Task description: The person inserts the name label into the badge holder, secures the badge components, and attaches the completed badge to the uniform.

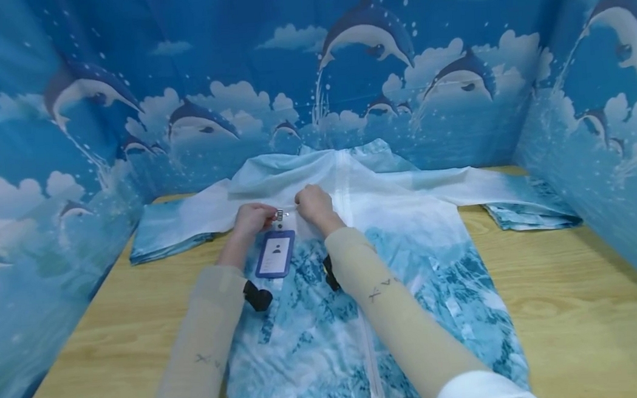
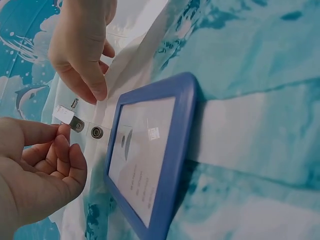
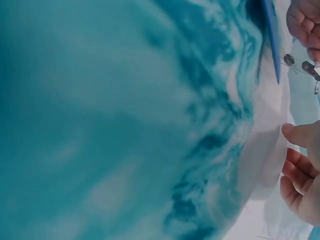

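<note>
A white-and-teal zip jacket (image 1: 403,242) lies front up with its sleeves spread. Over its chest, on the left side of the head view, is an ID badge (image 1: 275,254) in a blue frame with a clear strap and snap. My left hand (image 1: 255,218) pinches the badge's metal clip (image 2: 70,120) between thumb and forefinger. Just right of the clip, my right hand (image 1: 314,204) pinches a raised fold of the jacket's white fabric, thumb on one side and curled fingers on the other in the right wrist view. The badge hangs tilted in the left wrist view.
Under the jacket is a wood-grain table (image 1: 548,288). A blue dolphin-print curtain (image 1: 288,61) walls the back and both sides. The jacket's sleeve ends are folded, one sleeve (image 1: 172,229) at the left and the other (image 1: 527,204) at the right.
</note>
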`<act>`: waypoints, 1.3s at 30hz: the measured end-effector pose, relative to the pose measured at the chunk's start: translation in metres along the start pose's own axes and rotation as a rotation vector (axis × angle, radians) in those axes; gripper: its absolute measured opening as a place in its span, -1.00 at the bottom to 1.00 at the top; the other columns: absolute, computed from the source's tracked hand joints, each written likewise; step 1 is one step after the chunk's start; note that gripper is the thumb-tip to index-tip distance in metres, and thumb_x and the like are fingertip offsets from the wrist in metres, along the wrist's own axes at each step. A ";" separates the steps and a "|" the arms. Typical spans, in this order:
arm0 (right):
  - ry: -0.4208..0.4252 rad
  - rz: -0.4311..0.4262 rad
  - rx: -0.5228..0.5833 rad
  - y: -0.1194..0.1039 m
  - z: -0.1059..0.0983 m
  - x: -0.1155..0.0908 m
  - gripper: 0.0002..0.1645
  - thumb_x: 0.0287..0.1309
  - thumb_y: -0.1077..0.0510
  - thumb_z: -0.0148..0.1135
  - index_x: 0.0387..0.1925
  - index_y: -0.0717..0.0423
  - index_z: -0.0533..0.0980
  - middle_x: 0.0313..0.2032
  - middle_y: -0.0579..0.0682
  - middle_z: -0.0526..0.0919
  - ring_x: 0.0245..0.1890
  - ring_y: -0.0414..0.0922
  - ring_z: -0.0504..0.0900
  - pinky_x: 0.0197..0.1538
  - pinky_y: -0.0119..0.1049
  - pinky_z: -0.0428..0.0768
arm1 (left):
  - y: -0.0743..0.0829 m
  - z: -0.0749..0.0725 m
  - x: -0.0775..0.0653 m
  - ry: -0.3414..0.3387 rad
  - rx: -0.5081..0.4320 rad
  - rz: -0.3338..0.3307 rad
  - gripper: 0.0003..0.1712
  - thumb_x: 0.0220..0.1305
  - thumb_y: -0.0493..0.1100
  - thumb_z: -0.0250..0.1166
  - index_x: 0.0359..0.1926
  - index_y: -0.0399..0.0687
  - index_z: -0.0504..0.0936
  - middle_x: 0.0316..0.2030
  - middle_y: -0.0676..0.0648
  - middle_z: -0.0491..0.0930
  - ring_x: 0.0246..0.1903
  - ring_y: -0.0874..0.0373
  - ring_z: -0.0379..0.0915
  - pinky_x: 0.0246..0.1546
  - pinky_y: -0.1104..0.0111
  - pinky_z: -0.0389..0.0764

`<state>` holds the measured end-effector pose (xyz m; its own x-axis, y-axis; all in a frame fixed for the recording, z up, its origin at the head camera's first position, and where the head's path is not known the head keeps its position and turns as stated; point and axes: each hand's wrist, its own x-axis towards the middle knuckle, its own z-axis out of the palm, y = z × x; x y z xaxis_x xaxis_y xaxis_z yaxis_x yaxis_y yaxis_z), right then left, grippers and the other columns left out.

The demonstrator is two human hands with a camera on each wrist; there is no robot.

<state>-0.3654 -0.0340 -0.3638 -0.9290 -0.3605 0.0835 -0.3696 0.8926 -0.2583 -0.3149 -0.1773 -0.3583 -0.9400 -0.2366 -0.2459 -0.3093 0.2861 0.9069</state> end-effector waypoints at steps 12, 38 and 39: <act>0.008 -0.036 -0.153 -0.001 0.009 0.001 -0.78 0.21 0.26 0.03 -0.43 0.08 0.61 -0.36 0.00 0.53 -0.31 -0.08 0.47 -0.26 -0.24 0.50 | -0.009 0.007 0.002 0.052 0.038 -0.050 -0.74 0.26 -0.23 0.13 -0.10 -0.24 0.62 -0.27 -0.13 0.59 -0.35 0.10 0.48 -0.47 0.43 0.43; -0.016 0.047 0.151 0.006 -0.010 -0.001 -0.73 0.28 0.18 0.00 -0.16 0.13 0.61 -0.22 0.02 0.60 -0.23 -0.09 0.53 -0.15 -0.26 0.51 | -0.024 0.019 0.044 0.079 0.006 -0.024 -0.83 0.15 -0.16 0.20 -0.28 -0.15 0.60 -0.43 -0.07 0.55 -0.47 0.09 0.46 -0.50 0.39 0.41; -0.016 0.049 0.157 0.007 -0.011 -0.001 -0.73 0.27 0.18 0.00 -0.16 0.12 0.61 -0.22 0.01 0.61 -0.23 -0.09 0.54 -0.15 -0.26 0.51 | -0.028 0.021 0.049 0.075 0.006 -0.005 -0.83 0.15 -0.16 0.20 -0.29 -0.16 0.60 -0.44 -0.07 0.55 -0.47 0.10 0.46 -0.47 0.38 0.42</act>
<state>-0.3668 -0.0246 -0.3554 -0.9450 -0.3229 0.0524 -0.3153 0.8563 -0.4090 -0.3555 -0.1778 -0.4029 -0.9250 -0.3071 -0.2238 -0.3150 0.2905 0.9035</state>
